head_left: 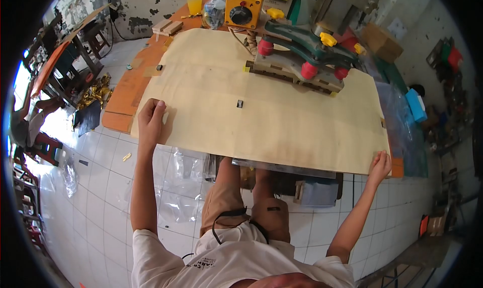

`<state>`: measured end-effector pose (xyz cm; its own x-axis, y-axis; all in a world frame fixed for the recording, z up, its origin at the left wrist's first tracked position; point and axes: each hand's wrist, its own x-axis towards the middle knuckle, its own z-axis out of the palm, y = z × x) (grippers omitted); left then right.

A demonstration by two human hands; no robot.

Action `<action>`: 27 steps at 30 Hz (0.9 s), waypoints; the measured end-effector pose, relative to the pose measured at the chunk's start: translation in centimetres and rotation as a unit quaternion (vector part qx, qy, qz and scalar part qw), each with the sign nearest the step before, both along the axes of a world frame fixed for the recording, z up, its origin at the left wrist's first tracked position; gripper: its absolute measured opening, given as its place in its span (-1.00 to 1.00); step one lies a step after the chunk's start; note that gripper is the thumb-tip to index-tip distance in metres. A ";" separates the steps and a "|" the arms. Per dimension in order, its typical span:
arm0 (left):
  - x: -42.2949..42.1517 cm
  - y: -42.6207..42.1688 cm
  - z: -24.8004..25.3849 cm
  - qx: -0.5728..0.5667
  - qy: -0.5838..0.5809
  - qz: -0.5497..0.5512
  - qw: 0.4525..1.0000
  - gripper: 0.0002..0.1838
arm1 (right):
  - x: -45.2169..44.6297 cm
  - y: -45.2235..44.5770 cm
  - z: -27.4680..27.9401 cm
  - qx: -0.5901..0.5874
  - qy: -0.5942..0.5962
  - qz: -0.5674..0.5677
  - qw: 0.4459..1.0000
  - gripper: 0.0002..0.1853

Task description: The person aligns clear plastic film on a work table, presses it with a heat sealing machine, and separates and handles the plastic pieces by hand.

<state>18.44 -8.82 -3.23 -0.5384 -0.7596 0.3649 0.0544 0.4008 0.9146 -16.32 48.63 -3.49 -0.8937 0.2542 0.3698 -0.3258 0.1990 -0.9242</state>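
A large cream sheet (211,122) covers most of the tabletop, with a small dark piece (240,104) lying near its middle. My left hand (150,118) is closed over the sheet's left front part, thumb pressed against curled fingers. At the right front corner, my right hand (380,166) is closed with its fingertips together, touching the sheet's edge. What either hand pinches is too thin or hidden to make out. Beyond the hands, a press machine (297,69) with a metal bar, red knobs and yellow wing knobs stands over the sheet's back part.
An orange wooden table (123,107) shows around the sheet. A yellow control box (243,10) and a cup of orange drink (194,1) stand at the back. Clear plastic (397,112) and a blue box (415,105) lie at the right. Plastic bags (183,187) litter the tiled floor.
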 end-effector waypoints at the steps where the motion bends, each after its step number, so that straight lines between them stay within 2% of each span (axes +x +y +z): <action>1: 0.0 0.0 -0.1 0.002 0.003 -0.002 1.000 -0.72 | 0.0 0.1 -0.1 -0.001 0.005 0.007 1.000 -0.65; 17: 0.7 0.0 -0.3 0.048 0.053 -0.035 0.997 -0.75 | -0.5 0.7 -0.9 -0.003 0.014 0.041 0.999 -0.65; 27: 0.9 0.0 -0.1 0.052 0.063 -0.048 0.995 -0.78 | -0.1 0.3 -0.5 0.025 0.024 0.019 0.999 -0.64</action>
